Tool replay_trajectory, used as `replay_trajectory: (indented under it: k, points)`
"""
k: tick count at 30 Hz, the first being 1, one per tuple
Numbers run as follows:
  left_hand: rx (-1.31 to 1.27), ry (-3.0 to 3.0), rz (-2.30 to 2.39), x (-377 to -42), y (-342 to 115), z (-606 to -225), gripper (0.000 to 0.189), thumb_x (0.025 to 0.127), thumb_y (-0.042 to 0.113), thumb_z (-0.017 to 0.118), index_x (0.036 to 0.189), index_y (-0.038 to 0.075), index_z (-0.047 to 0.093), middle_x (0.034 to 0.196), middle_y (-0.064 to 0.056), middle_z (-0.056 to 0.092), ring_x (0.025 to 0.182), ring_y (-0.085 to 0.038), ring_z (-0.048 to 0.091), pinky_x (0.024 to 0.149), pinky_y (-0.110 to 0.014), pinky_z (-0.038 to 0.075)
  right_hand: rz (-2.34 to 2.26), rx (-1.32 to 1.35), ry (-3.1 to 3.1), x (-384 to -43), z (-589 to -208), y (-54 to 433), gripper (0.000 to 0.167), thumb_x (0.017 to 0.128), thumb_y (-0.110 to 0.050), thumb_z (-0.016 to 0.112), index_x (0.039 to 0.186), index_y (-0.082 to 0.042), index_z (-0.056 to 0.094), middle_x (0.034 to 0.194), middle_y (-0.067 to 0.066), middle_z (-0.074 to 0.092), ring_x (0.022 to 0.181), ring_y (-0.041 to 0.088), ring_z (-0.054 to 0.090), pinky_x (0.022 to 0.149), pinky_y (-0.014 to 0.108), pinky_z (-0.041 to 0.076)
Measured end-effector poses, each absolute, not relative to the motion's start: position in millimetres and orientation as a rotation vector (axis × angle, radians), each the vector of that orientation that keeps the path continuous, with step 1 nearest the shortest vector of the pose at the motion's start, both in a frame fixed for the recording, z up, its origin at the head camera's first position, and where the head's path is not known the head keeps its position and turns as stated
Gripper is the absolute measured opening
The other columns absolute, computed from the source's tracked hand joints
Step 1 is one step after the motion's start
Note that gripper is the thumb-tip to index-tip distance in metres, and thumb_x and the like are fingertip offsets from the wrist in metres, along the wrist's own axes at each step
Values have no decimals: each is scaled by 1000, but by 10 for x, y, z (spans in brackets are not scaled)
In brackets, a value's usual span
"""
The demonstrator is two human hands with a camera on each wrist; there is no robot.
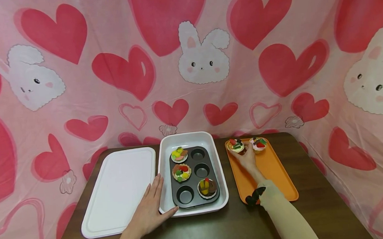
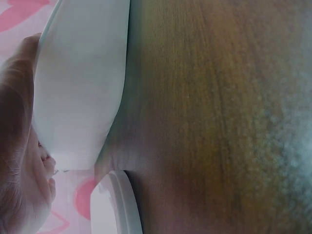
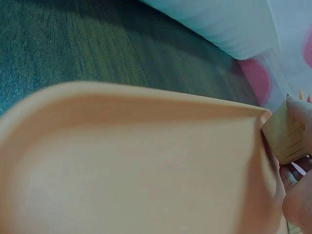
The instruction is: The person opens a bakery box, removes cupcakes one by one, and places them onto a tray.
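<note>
My right hand [image 1: 248, 160] grips a toy fruit tart [image 1: 236, 145] at the far left corner of the orange tray [image 1: 272, 173]. In the right wrist view, fingers and thumb hold the tart's tan side [image 3: 285, 134] by the tray's corner. Another toy tart [image 1: 259, 144] sits at the far right corner. My left hand [image 1: 147, 212] rests with straight fingers along the near left rim of a white bin [image 1: 225, 193]. Inside the bin lies a dark muffin tin [image 1: 196, 203]; toy tarts fill its far left, middle left [image 1: 182, 173] and near right [image 1: 207, 188] cups.
A flat white lid or board [image 1: 121, 188] lies left of the bin on the dark wooden table [image 1: 216, 230]. Behind the table hangs a pink cloth [image 1: 164, 88] with hearts and rabbits. The bin stands between the board and the orange tray.
</note>
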State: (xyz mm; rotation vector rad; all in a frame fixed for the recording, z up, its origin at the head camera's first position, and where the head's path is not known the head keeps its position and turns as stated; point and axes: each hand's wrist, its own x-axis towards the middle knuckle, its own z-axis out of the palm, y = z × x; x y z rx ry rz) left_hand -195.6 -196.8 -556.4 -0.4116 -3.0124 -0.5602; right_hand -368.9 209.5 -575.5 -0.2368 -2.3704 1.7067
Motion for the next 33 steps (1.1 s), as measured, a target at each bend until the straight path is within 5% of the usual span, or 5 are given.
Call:
replay_trajectory:
  k: [4,10,16,22,33]
  points:
    - [-413,-3008,-563,-1952,-1967,-5568,124,87,80,72,174,3,28,185,-13,21,169,-34,33,138,-57,29,1706,-239,-2365,-3691,-5777,2103,70,98,-8,82,148,6,35,154,37,57,139,45,61,102,12,48]
    - [-412,-3006,-568,-1946,-1966,-5572,124,87,80,71,174,3,27,185,-13,21,169,-34,32,137,-57,30,1690,-235,-2379,-3684,-5799,2110,69,99,-9,80,149,5,34,153,36,56,140,45,59,119,41,51]
    - [-408,-3013,-565,-1950,-1964,-5574,124,87,81,71,174,3,27,185,-13,21,169,-34,32,138,-57,29,1669,-229,-2391,-3677,-5820,2130,70,99,-9,81,150,6,35,150,36,58,135,45,61,113,34,53]
    - [-405,-3014,-558,-1956,-1961,-5571,124,87,81,71,174,3,27,185,-13,21,169,-34,32,138,-57,29,1692,-231,-2410,-3684,-5823,2148,72,102,-11,78,155,8,32,159,37,52,143,50,57,128,58,45]
    - [-413,-3014,-565,-1953,-1969,-5569,124,88,82,69,174,3,27,185,-14,20,169,-34,32,137,-58,30,1720,-212,-2414,-3681,-5824,2172,73,104,-10,76,158,10,33,162,37,47,150,53,51,131,60,41]
